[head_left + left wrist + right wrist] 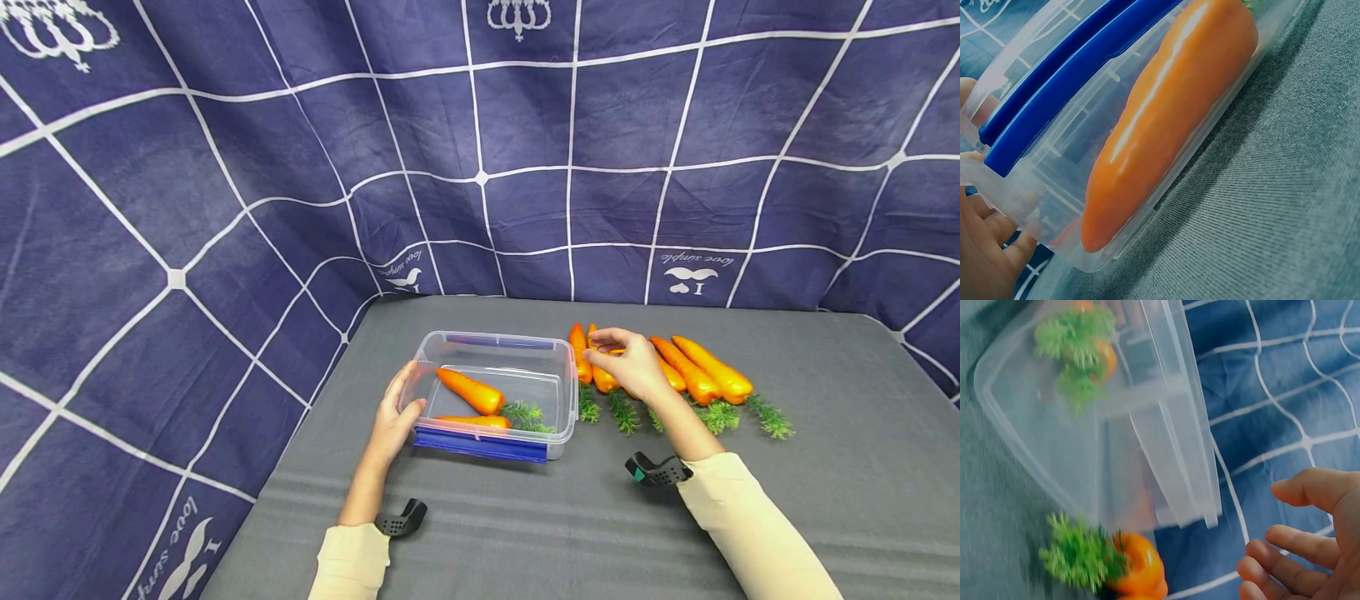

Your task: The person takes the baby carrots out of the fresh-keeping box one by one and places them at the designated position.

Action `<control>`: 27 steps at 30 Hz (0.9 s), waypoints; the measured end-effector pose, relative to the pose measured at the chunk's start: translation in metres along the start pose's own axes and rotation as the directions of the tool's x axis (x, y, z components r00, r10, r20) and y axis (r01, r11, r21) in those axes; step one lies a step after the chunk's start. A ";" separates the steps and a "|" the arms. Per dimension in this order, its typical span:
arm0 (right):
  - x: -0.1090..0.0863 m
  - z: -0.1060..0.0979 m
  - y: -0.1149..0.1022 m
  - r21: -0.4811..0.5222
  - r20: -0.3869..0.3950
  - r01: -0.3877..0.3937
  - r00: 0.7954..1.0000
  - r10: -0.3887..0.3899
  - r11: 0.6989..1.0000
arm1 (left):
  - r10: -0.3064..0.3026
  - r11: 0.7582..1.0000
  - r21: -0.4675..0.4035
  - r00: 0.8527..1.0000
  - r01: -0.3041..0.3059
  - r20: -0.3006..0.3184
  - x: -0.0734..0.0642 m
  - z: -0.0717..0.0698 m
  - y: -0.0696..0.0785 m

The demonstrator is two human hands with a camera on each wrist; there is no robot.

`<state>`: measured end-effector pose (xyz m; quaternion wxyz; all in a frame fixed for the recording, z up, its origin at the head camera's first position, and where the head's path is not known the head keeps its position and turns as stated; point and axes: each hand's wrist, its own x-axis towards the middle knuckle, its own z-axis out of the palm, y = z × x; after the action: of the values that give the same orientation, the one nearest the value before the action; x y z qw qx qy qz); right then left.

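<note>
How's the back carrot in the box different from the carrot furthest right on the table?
The back carrot lies inside the clear box; the rightmost carrot lies on the gray table. The back carrot is deeper orange; the rightmost carrot is yellower. Both are shiny and taper to a point.

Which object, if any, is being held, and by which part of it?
The left hand grips the clear rectangular plastic box by the rim of its left end; the right hand holds nothing.
</note>
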<state>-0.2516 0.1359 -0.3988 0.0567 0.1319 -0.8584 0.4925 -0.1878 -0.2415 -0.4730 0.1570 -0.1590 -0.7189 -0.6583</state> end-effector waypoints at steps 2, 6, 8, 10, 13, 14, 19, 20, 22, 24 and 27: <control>0.001 0.007 -0.005 0.013 0.014 0.004 1.000 -0.004 1.000 | 0.000 1.000 -0.001 1.000 0.000 0.001 0.000 -0.001 0.000; 0.003 0.020 -0.016 0.057 0.035 0.011 0.999 -0.013 0.998 | -0.006 1.000 0.003 1.000 0.006 0.000 -0.001 -0.001 -0.001; 0.003 0.027 -0.023 0.082 0.046 0.013 0.999 -0.016 0.997 | -0.007 1.000 0.003 1.000 0.007 -0.001 -0.001 -0.001 -0.001; 0.004 0.033 -0.029 0.101 0.054 0.022 0.998 -0.028 0.995 | -0.006 1.000 0.001 1.000 0.006 0.000 -0.001 -0.001 -0.001; 0.006 0.041 -0.036 0.107 0.072 0.034 0.997 -0.041 0.994 | 0.004 1.000 -0.009 1.000 -0.004 0.007 0.000 -0.001 -0.002; 0.006 0.044 -0.037 0.105 0.078 0.039 0.996 -0.048 0.994 | 0.004 1.000 -0.010 1.000 -0.004 0.008 0.000 -0.001 -0.002; 0.008 0.061 -0.045 0.089 0.119 0.088 0.988 -0.098 0.992 | -0.002 1.000 -0.008 1.000 0.002 0.006 0.000 0.000 -0.001; 0.009 0.065 -0.046 0.084 0.127 0.097 0.986 -0.107 0.992 | -0.006 1.000 -0.006 1.000 0.006 0.003 0.000 0.000 -0.001; 0.011 0.073 -0.049 0.082 0.138 0.116 0.982 -0.127 0.990 | -0.005 1.000 -0.005 1.000 0.005 0.003 0.000 0.000 -0.002; 0.013 0.081 -0.051 0.074 0.162 0.124 0.978 -0.135 0.990 | -0.002 1.000 -0.001 1.000 0.002 0.002 0.000 0.000 -0.002; 0.015 0.093 -0.053 0.048 0.199 0.121 0.971 -0.129 0.991 | -0.002 1.000 0.005 1.000 0.002 -0.001 0.000 -0.001 -0.002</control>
<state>-0.2484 0.0279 -0.3984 -0.0022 0.2359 -0.8408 0.4872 -0.1892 -0.2425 -0.4748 0.1572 -0.1575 -0.7206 -0.6567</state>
